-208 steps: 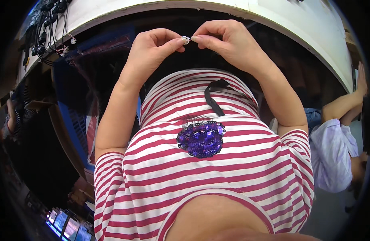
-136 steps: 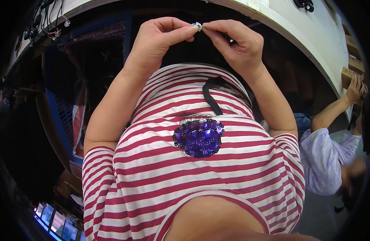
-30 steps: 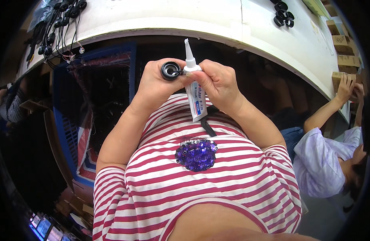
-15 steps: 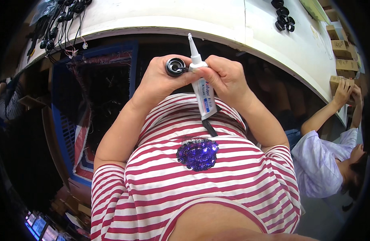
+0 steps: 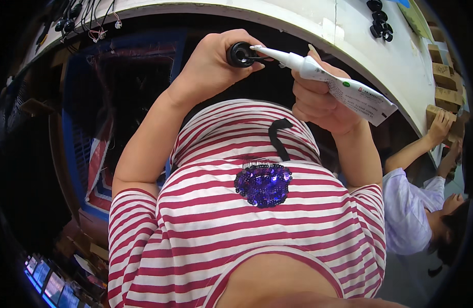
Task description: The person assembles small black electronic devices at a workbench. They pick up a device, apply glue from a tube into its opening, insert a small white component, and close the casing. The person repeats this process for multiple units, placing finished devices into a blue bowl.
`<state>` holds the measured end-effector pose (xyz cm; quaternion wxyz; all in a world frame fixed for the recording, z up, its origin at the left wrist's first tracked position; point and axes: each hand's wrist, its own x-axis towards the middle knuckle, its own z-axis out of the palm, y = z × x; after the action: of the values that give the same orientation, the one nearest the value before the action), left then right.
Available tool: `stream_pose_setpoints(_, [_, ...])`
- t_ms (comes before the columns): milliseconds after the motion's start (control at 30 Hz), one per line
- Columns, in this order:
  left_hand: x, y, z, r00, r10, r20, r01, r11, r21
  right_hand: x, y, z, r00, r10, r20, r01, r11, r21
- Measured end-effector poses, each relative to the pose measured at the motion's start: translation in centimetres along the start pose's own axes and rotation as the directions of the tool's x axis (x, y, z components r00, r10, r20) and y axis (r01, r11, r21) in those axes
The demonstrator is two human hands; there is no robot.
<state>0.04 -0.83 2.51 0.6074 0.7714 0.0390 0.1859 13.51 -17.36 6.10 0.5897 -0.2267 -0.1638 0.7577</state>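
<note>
My left hand (image 5: pixel 214 61) is closed around a small black ring-shaped part (image 5: pixel 241 54), its round opening facing up. A thin black piece sticks out from the part toward the right. In my right hand (image 5: pixel 324 97) is a white glue tube (image 5: pixel 349 92) with a long tapered nozzle, its flat end pointing right. The nozzle tip lies at the rim of the black part's opening; whether it touches cannot be made out. Below my hands, a black strip (image 5: pixel 279 139) lies against my striped shirt.
A white table (image 5: pixel 303 18) runs across the far side. Black cables (image 5: pixel 95 20) hang over its left end, and several black round parts (image 5: pixel 379 23) stand far right. A blue crate (image 5: pixel 77 128) is at left. Right, a co-worker's hand (image 5: pixel 441 126) touches a cardboard box (image 5: pixel 436 114).
My right hand has swung the glue tube from upright to nearly sideways, bringing its nozzle to the black part. My left hand has moved up and slightly right with that part.
</note>
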Motion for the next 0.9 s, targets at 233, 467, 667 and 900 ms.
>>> stream_pose_setpoints(233, [-0.6,-0.3,-0.3,0.999,-0.016,0.047,0.014,0.999,0.047,0.4,0.3,0.2,0.998,0.069,-0.014,-0.069,0.997,-0.017])
stream_pose_setpoints(467, [-0.6,-0.3,0.0,0.999,0.048,0.013,-0.049,0.994,0.093,1.0,0.7,0.1,0.998,0.024,-0.058,-0.029,0.995,-0.092])
stream_pose_setpoints(667, [-0.6,-0.4,0.0,1.0,0.012,-0.013,-0.011,0.998,0.067,1.2,0.5,1.5,0.942,-0.043,-0.334,-0.05,0.963,-0.265])
stream_pose_setpoints(900, [-0.3,-0.7,-0.3,1.0,-0.005,-0.004,0.005,0.996,0.086,1.8,-0.2,2.7,0.89,-0.058,-0.452,-0.175,0.873,-0.456])
